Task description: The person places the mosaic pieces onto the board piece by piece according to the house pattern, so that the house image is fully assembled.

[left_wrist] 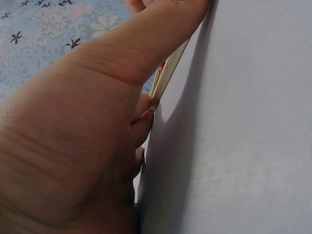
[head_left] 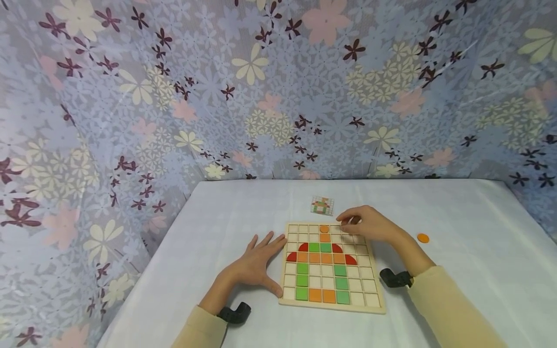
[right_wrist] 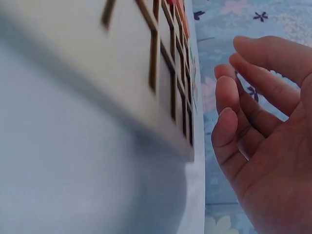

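Observation:
A wooden grid board [head_left: 372,286] lies on the table, its cells partly filled with flat coloured pieces. Green squares [head_left: 302,280], orange squares [head_left: 316,295] and red quarter-circles [head_left: 350,260] form a pattern, topped by an orange disc [head_left: 324,229] in the back row. My left hand [head_left: 256,263] spreads along the board's left edge, fingertips and thumb against it; the left wrist view shows the thumb [left_wrist: 146,48] beside the board's side. Over the back right corner hovers my right hand [head_left: 372,223]. Its fingers [right_wrist: 226,126] are loosely bent with nothing between them in the right wrist view.
Behind the board lies a small pattern card [head_left: 322,205] with a similar coloured design. A loose orange disc [head_left: 423,238] rests on the white tablecloth [head_left: 478,232] right of my right forearm. Floral fabric [head_left: 278,96] hangs behind the table and along its left side.

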`<state>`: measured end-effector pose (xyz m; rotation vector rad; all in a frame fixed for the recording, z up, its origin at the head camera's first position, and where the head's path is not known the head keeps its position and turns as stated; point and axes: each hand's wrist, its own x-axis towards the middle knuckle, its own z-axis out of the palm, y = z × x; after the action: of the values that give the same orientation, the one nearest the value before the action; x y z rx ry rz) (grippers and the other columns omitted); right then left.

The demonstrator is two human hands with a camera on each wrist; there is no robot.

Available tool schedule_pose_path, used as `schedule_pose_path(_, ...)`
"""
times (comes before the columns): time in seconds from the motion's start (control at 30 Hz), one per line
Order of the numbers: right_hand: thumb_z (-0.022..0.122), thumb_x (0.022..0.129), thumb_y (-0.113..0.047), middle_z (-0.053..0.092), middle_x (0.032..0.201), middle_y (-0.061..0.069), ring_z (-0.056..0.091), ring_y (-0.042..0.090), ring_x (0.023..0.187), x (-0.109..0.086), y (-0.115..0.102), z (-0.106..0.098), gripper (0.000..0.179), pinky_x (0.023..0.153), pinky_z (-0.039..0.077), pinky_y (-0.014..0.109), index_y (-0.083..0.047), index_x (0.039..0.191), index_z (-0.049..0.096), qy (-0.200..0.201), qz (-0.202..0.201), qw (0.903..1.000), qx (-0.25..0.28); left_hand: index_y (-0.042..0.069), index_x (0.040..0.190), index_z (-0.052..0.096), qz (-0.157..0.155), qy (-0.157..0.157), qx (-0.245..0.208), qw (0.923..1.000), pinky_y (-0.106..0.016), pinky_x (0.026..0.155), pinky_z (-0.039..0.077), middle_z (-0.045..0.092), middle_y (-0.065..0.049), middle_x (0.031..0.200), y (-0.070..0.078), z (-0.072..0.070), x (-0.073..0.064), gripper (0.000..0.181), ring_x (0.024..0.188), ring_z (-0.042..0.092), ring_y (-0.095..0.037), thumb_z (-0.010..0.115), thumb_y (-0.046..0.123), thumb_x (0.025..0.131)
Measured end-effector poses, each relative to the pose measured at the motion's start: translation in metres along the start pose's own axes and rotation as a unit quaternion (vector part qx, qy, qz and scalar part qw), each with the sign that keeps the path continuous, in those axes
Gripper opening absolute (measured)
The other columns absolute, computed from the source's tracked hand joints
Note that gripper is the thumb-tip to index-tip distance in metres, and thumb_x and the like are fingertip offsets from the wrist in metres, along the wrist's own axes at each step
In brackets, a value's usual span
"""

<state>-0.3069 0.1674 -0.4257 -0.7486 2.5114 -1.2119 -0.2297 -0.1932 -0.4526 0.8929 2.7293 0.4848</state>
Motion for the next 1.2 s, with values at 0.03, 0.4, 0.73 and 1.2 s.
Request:
schedule_pose_path(0.03,0.067,0.091,-0.017,0.066,0.098,0.002,0.059,0.022,0.084,-0.002,0.001,-0.002,0.032,0.067,0.050,0.037,-0.004,0.120,0.066,0.001,-0.001,1.0000,0.002,0.022,0.156,0.016,0.001,0.001,-0.001,1.0000,-0.055,0.113,-0.004,0.012,0.006,0.160,0.000,0.000,0.000,0.134,0.146,0.000,-0.023,0.069,0.083,0.049)
schedule_pose_path(0.4,0.068,0.090,-0.016,0.065,0.094,0.002,0.059,0.021,0.080,-0.029,0.026,-0.018,0.029,0.064,0.049,0.034,-0.005,0.118,0.067,0.034,0.032,0.9987,-0.019,0.023,0.156,0.016,-0.007,-0.003,0.000,1.0000,-0.052,0.113,-0.005,0.011,0.008,0.160,0.000,0.001,0.000,0.134,0.146,-0.001,-0.021,0.068,0.084,0.048)
schedule_pose_path(0.73,0.069,0.090,-0.024,0.065,0.094,0.002,0.061,0.019,0.079,-0.060,0.041,-0.043,0.034,0.061,0.047,0.031,-0.006,0.119,0.067,0.057,0.064,0.9953,-0.045,0.022,0.155,0.017,-0.001,-0.003,-0.003,1.0000,-0.054,0.113,-0.004,0.011,0.007,0.160,0.001,0.001,0.001,0.133,0.146,0.000,-0.023,0.068,0.084,0.049)
schedule_pose_path(1.2,0.071,0.087,-0.034,0.062,0.098,0.007,0.053,0.020,0.074,-0.104,0.069,-0.076,0.050,0.056,0.044,0.032,-0.002,0.125,0.062,0.083,0.130,0.9826,-0.103,0.023,0.156,0.017,-0.015,-0.010,-0.001,0.9998,-0.052,0.114,-0.006,0.011,0.008,0.160,0.003,-0.002,0.000,0.134,0.146,-0.002,-0.021,0.071,0.082,0.047)
